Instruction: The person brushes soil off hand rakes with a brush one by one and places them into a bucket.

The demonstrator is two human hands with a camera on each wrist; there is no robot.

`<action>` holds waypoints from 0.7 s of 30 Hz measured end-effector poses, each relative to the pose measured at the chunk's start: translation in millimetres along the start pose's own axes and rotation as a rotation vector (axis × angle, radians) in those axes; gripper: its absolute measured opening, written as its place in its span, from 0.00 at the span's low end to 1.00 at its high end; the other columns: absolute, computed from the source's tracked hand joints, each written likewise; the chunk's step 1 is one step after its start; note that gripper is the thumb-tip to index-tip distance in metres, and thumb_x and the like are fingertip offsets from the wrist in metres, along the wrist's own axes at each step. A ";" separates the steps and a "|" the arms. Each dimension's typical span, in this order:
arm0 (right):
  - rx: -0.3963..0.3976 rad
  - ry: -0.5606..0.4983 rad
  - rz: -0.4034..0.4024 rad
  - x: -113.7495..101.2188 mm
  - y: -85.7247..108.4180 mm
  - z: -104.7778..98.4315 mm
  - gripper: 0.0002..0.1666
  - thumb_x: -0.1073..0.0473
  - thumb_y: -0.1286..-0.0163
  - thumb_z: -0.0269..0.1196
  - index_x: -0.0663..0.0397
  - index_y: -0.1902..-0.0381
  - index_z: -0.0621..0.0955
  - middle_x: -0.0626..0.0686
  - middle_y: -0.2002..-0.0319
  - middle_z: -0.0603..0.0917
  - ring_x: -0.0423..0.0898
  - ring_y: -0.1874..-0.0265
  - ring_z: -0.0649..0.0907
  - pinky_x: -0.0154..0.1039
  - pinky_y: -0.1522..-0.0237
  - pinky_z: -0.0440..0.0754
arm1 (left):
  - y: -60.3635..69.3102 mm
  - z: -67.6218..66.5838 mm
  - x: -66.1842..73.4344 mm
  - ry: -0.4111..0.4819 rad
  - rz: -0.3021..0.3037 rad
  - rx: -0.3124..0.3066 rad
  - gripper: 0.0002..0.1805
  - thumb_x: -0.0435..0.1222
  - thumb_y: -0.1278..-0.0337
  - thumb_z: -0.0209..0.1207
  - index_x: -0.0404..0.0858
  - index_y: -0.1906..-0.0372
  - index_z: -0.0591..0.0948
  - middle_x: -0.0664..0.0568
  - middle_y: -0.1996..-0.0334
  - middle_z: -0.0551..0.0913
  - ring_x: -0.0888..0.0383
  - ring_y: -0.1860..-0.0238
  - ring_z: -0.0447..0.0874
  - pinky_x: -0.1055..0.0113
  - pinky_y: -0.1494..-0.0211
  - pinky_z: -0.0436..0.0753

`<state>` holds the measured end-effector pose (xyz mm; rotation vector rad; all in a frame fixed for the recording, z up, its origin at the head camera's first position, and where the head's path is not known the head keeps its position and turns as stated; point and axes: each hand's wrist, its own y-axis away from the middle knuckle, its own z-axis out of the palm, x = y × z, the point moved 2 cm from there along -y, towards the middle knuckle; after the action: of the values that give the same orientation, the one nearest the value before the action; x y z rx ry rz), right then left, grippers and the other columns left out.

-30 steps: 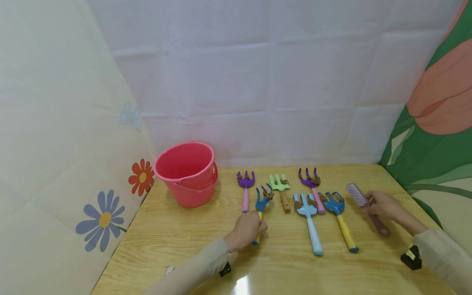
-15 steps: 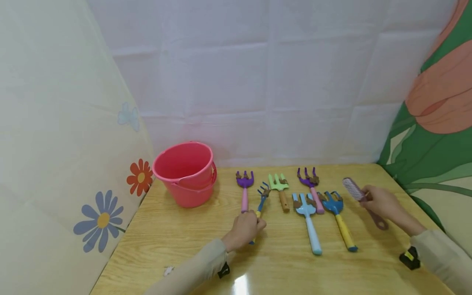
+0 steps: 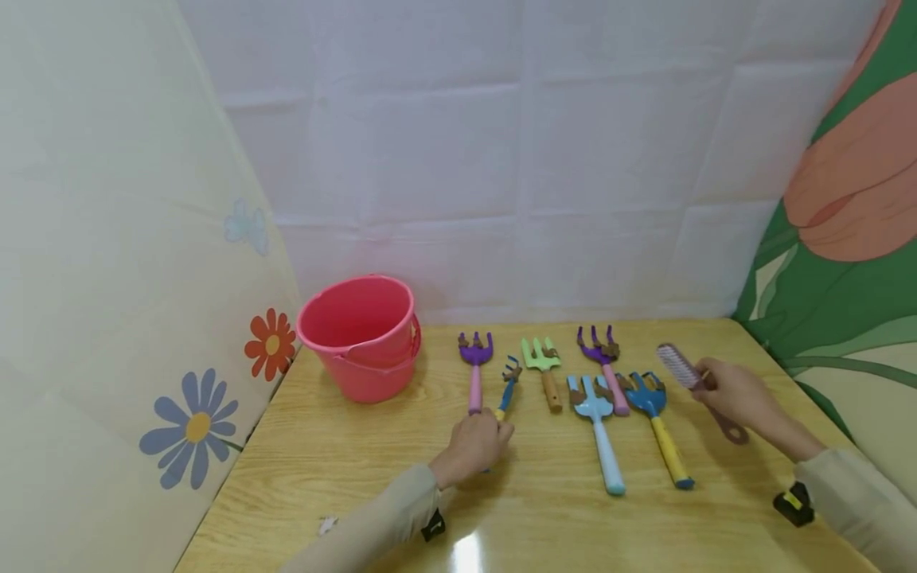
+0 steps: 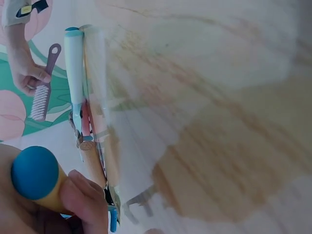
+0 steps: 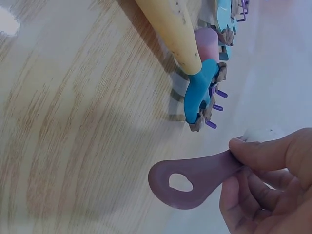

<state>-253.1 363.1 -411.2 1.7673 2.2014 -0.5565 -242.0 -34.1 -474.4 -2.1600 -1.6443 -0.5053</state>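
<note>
My left hand [image 3: 473, 447] grips the yellow handle of a small blue garden rake [image 3: 507, 394], whose prongs carry brown clumps. The handle's blue end cap [image 4: 35, 173] pokes out of the fist in the left wrist view. On the right, my right hand [image 3: 738, 395] pinches a mauve brush [image 3: 678, 366] near the middle. Its white bristles [image 4: 41, 102] show in the left wrist view, its holed handle end [image 5: 187, 183] in the right wrist view. Nearest to the right hand lies a blue hand rake with a yellow handle [image 3: 669, 446], soiled with brown bits.
A pink bucket [image 3: 372, 374] stands at the left back. Between the hands lie a light blue fork [image 3: 605, 446], a green fork [image 3: 542, 358] and a purple rake [image 3: 609, 366]. Another purple fork [image 3: 476, 374] lies just beyond the left hand. Cloth walls border the wooden table [image 3: 322, 461].
My left hand has tilted the small rake, so its prongs now look narrower and turned. The right hand has moved slightly left with the brush, holding it throughout.
</note>
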 end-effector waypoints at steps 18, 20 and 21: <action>0.032 0.048 -0.046 -6.5 -2.1 5.7 0.13 0.68 0.37 0.65 0.72 0.57 0.77 0.57 0.74 0.84 0.44 0.81 0.78 0.41 0.82 0.75 | 1.5 -1.1 -2.6 -0.002 0.060 0.015 0.15 0.40 0.36 0.57 0.36 0.76 0.71 0.51 0.84 0.69 0.59 0.86 0.68 0.67 0.83 0.71; 0.039 0.057 -0.059 -8.0 -2.6 6.9 0.13 0.68 0.36 0.65 0.72 0.57 0.77 0.57 0.74 0.84 0.43 0.81 0.77 0.40 0.82 0.74 | 0.7 -0.7 -3.8 -0.001 0.063 0.010 0.15 0.40 0.36 0.57 0.36 0.75 0.72 0.52 0.84 0.69 0.59 0.86 0.68 0.67 0.84 0.70; 0.043 0.060 -0.066 -8.8 -2.9 7.7 0.13 0.68 0.36 0.65 0.72 0.57 0.77 0.56 0.74 0.83 0.43 0.81 0.77 0.39 0.83 0.74 | 0.4 -0.4 -4.5 0.006 0.060 0.002 0.15 0.40 0.35 0.56 0.36 0.75 0.72 0.52 0.84 0.69 0.60 0.87 0.68 0.68 0.84 0.70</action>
<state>-254.1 351.4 -413.9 1.7600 2.3125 -0.5770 -242.7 -38.1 -476.3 -2.1972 -1.5710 -0.4920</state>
